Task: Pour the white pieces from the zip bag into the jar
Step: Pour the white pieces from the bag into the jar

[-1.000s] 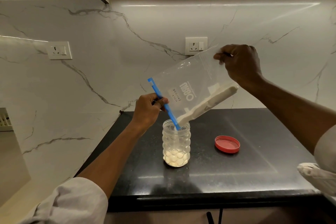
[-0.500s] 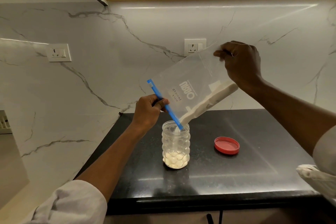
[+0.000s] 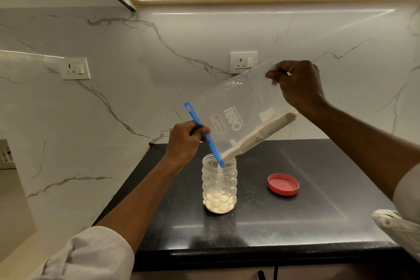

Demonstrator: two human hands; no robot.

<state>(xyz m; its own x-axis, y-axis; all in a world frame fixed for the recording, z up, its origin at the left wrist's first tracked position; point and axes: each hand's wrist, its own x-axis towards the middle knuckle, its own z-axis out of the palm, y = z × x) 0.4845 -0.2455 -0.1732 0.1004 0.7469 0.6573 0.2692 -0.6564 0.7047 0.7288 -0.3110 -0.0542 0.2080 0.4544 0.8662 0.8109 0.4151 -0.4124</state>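
White marble with grey veins covers the wall behind a black counter [image 3: 318,188], and two sockets sit in this wall. On the counter stands a clear bumpy jar [image 3: 219,186], open at the top, with white pieces [image 3: 218,203] lying at its bottom. A red lid [image 3: 283,184] lies flat on the counter near the jar, to its right. Above the jar a clear zip bag [image 3: 236,118] is held tilted, its blue zip strip [image 3: 204,135] pointing down into the jar mouth. White content is gathered along the lower edge of the bag. The left hand [image 3: 185,141] pinches the blue strip between thumb and fingers. The right hand [image 3: 297,84] grips the raised back corner of the bag.
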